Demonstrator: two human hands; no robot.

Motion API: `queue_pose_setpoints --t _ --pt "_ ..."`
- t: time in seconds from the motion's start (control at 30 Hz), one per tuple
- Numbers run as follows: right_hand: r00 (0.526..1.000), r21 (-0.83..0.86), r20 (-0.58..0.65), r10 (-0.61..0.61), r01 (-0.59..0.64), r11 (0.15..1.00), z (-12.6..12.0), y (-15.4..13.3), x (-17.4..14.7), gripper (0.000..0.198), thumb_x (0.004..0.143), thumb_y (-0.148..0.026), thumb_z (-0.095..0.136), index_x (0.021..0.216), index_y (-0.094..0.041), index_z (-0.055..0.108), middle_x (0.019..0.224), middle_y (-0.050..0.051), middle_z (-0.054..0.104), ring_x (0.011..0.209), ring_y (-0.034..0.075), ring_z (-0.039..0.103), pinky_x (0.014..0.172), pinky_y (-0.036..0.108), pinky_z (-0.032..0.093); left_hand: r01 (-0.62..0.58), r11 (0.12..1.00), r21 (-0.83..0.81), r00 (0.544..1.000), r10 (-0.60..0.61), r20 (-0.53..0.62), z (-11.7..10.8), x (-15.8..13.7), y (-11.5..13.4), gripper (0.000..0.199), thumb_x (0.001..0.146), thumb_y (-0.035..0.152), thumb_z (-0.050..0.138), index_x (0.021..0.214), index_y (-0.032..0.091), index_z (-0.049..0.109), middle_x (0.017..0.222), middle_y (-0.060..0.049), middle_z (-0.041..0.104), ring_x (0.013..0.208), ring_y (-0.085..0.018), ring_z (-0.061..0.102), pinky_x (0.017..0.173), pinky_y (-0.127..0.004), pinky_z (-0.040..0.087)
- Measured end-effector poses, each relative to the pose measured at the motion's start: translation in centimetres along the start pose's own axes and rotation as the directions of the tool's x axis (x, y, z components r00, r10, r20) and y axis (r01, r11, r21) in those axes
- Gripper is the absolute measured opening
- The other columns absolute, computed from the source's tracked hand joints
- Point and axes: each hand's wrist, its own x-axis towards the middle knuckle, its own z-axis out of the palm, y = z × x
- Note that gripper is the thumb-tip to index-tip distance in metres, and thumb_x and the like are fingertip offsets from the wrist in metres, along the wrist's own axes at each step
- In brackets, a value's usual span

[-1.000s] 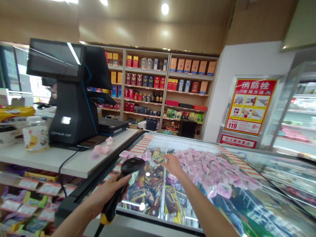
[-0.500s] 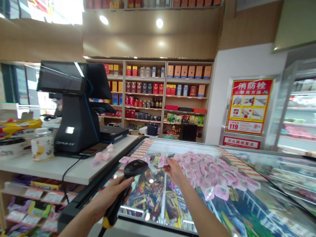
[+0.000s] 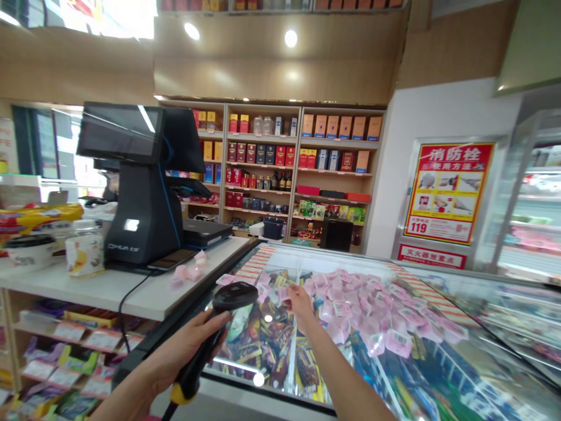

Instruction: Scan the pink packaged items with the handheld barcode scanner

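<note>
My left hand [image 3: 204, 333] is wrapped round the handle of a black and yellow barcode scanner [image 3: 234, 295], its head pointing right over the freezer's glass top. Just right of it, my right hand [image 3: 301, 304] pinches a small pink price tag [image 3: 283, 293] between thumb and fingers. A heap of similar pink tags [image 3: 363, 304], some showing printed barcodes, covers the glass to the right of that hand. A few more tags [image 3: 263, 286] lie on the glass beyond the scanner. Under the glass of the chest freezer [image 3: 258, 374] are wrapped packs.
At left a black checkout terminal [image 3: 140, 199] stands on a white counter [image 3: 144, 295], with loose pink tags [image 3: 188, 273], a jar [image 3: 85, 251] and a lidded cup [image 3: 30, 251] nearby. Shelves of boxes [image 3: 263, 155] line the back; a red fire-hydrant sign [image 3: 449, 193] hangs at right.
The right hand, pinching a tag, has shifted slightly left and down. The scanner in my left hand has moved a little left. The view has turned slightly left.
</note>
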Motion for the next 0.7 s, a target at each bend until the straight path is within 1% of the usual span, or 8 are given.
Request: queue_pose_setpoints --t 0.07,0.13,0.23,0.33,0.43,0.5,0.6,0.7 --pt "0.993 -0.263 -0.056 -0.100 0.082 0.961 0.7 0.8 0.3 0.020 0.063 -0.030 0.049 0.079 -0.018 0.049 0.056 -0.001 0.054 0.051 0.014 0.052 0.046 0.023 0.035 0.016 1.000 -0.005 0.999 -0.016 -0.040 -0.5 0.0 -0.1 0.031 0.060 0.045 0.059 0.067 0.015 0.053 0.050 0.004 0.053 0.042 -0.006 0.046 0.040 -0.016 0.036" --pt "0.977 -0.469 -0.061 -0.205 0.153 0.870 1.6 1.4 0.6 0.020 0.063 -0.029 0.049 0.080 -0.017 0.052 0.059 0.001 0.057 0.057 0.016 0.055 0.053 0.025 0.038 0.013 1.000 -0.019 0.997 -0.014 -0.073 -0.9 -0.1 -0.2 0.031 0.059 0.045 0.059 0.063 0.015 0.051 0.047 0.004 0.051 0.040 -0.005 0.045 0.038 -0.015 0.035" --pt "0.956 -0.637 -0.047 -0.290 0.195 0.746 3.5 1.6 0.9 0.023 0.064 -0.027 0.050 0.082 -0.015 0.056 0.071 0.006 0.061 0.069 0.019 0.056 0.063 0.027 0.039 0.029 0.999 -0.034 0.995 -0.032 -0.091 -1.3 -0.1 -0.7 0.030 0.059 0.045 0.059 0.063 0.016 0.051 0.046 0.005 0.051 0.039 -0.005 0.044 0.038 -0.014 0.035" --pt "0.953 -0.680 -0.041 -0.300 0.193 0.707 5.5 1.7 1.2 0.026 0.064 -0.024 0.050 0.087 -0.014 0.058 0.079 0.008 0.062 0.075 0.020 0.056 0.068 0.028 0.039 0.059 0.998 -0.030 0.994 -0.061 -0.092 -1.7 0.1 -1.1 0.031 0.059 0.045 0.059 0.066 0.016 0.052 0.049 0.004 0.053 0.040 -0.005 0.046 0.039 -0.014 0.037" --pt "0.957 -0.649 0.017 -0.291 0.232 0.725 7.3 2.2 1.5 0.032 0.063 -0.021 0.050 0.093 -0.013 0.057 0.082 0.007 0.063 0.077 0.018 0.057 0.071 0.027 0.039 0.073 0.997 -0.029 0.992 -0.076 -0.104 -2.0 0.5 -1.3 0.031 0.059 0.045 0.060 0.067 0.016 0.052 0.051 0.003 0.055 0.044 -0.006 0.049 0.041 -0.015 0.039" --pt "0.956 -0.606 0.081 -0.281 0.272 0.748 7.7 2.4 1.7 0.037 0.063 -0.019 0.050 0.099 -0.015 0.055 0.083 0.005 0.063 0.076 0.016 0.057 0.071 0.025 0.040 0.073 0.997 -0.034 0.994 -0.076 -0.083 -2.0 0.6 -1.2 0.030 0.059 0.045 0.060 0.068 0.017 0.052 0.051 0.003 0.054 0.044 -0.007 0.049 0.041 -0.015 0.039" --pt "0.946 -0.601 0.143 -0.292 0.318 0.733 6.4 1.8 1.9 0.039 0.062 -0.017 0.050 0.102 -0.019 0.054 0.084 0.003 0.062 0.074 0.015 0.056 0.070 0.025 0.040 0.055 0.998 -0.043 0.998 -0.056 -0.031 -1.7 0.7 -1.0 0.030 0.060 0.045 0.059 0.067 0.017 0.052 0.051 0.004 0.054 0.044 -0.007 0.048 0.041 -0.016 0.038" --pt "0.907 -0.695 0.162 -0.390 0.385 0.607 2.7 0.1 2.2 0.031 0.062 -0.015 0.051 0.091 -0.019 0.059 0.087 0.006 0.061 0.084 0.019 0.054 0.076 0.028 0.037 0.053 0.998 -0.046 0.998 -0.055 -0.035 -1.1 0.9 -1.1 0.031 0.060 0.045 0.059 0.068 0.016 0.051 0.052 0.004 0.054 0.043 -0.006 0.048 0.042 -0.016 0.037"
